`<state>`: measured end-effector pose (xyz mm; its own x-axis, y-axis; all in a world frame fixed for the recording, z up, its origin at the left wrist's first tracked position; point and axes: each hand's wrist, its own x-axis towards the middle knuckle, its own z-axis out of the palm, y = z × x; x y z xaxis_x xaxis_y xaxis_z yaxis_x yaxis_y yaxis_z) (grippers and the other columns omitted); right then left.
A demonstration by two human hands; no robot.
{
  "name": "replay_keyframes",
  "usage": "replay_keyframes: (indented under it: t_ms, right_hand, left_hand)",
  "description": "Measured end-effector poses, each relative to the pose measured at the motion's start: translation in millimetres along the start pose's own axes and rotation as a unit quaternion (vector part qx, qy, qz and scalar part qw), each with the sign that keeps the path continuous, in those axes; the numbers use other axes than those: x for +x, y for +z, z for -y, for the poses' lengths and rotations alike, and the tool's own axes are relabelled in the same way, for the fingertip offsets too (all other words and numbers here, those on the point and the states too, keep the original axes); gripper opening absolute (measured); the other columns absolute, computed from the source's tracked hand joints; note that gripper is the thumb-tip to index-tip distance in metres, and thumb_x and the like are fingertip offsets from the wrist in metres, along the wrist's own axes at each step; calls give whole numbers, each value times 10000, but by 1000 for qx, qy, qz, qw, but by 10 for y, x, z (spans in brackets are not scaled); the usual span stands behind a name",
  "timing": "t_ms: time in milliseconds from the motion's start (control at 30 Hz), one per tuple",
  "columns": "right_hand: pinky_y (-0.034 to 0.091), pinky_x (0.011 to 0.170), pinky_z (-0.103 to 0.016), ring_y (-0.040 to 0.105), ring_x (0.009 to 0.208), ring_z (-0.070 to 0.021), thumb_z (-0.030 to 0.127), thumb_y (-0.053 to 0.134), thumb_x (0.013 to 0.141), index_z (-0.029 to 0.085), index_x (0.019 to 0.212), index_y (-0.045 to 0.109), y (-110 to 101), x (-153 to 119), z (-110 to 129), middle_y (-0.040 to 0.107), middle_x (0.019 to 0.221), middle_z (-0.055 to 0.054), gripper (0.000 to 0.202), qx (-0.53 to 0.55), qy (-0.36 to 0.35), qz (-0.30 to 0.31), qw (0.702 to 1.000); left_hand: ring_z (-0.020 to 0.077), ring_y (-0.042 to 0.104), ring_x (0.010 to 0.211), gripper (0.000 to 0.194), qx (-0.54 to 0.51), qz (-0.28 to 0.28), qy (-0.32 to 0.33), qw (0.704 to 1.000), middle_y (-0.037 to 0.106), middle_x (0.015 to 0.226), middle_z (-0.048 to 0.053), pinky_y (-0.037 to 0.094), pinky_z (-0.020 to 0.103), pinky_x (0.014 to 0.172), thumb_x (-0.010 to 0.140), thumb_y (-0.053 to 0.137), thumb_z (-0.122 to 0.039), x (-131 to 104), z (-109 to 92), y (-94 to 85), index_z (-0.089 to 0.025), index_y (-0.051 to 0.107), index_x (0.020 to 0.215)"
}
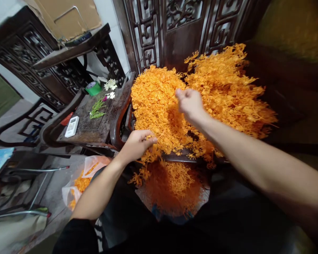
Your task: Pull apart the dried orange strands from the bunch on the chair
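Two frizzy, branching orange heaps (156, 100)

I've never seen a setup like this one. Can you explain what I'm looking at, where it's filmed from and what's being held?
There is no machine here: these are a person's own bare hands, seen in one picture from a camera worn on the head, looking forward and down. The left hand appears to pinch some orange strands between thumb and fingers. The right hand is over the orange heap; blur hides whether it holds anything. A second, looser heap lies beside it. On the dark wooden surface to the left are a white remote, green stems, white flowers and a green roll.
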<state>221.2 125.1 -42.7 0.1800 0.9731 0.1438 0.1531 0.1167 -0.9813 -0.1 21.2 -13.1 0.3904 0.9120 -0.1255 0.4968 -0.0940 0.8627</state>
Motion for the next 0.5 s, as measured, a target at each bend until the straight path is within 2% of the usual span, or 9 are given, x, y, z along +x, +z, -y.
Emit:
replay_keyframes:
  t_ms: [33,67,167,267,367,433,500]
  right_hand:
    - [306,513,-293,449,568,-141,647,616,917,244,755,466,-54,52,2,518,662,-16,459,32,7,-2,999]
    - [302,497,-287,456,552,-137,646,616,914,249,789,466,-98,70,16,554,686,-19,442,64,16,25,998]
    - [263,452,-271,422,488,-111,621,695,862,249,874,524,-146,-75,126,595,673,1,409,86,34,192,977]
    - [214,463,-271,333,469,-93,628,718,842,236,818,602,-100,-316,260,480,549,42,409,24,10,331,943]
    - [222,495,-279,342,507,-96,629,734,822,220,687,626,-48,-429,327,471,545,32,443,-76,-40,414,906]
    - [247,518,-289,383,532,-108,600,747,818,215,653,624,-17,-427,322,513,565,20,437,-138,-68,408,900]
    - [257,543,-302,404,550,-121,539,734,857,211,631,585,8,-382,293,518,563,12,425,-181,-87,332,922]
  left_hand:
    - [106,496,552,292,1,15,6,1000,594,611,-21,365,241,554,935,621,-398,-15,6,-11,-171,641,754]
    - [106,500,568,297,9,25,17,1000,598,626,-20,373,242,569,943,616,-409,-26,13,-22,-171,649,767]
    - [111,507,606,297,37,33,45,998,625,682,-11,380,245,592,958,603,-435,-29,29,-47,-178,683,832]
    - [114,497,628,279,58,12,62,996,637,730,-6,374,250,605,970,585,-421,-12,17,-46,-182,699,884]
    - [114,490,645,251,70,6,71,995,630,743,-10,372,252,626,971,576,-379,-4,-9,-18,-177,692,876]
    - [117,495,660,247,74,9,72,995,633,754,-10,373,255,640,965,583,-380,1,-18,-4,-176,690,874]
    - [125,499,675,258,81,-4,65,995,625,743,-9,373,259,649,955,591,-391,11,-13,-11,-175,685,850]
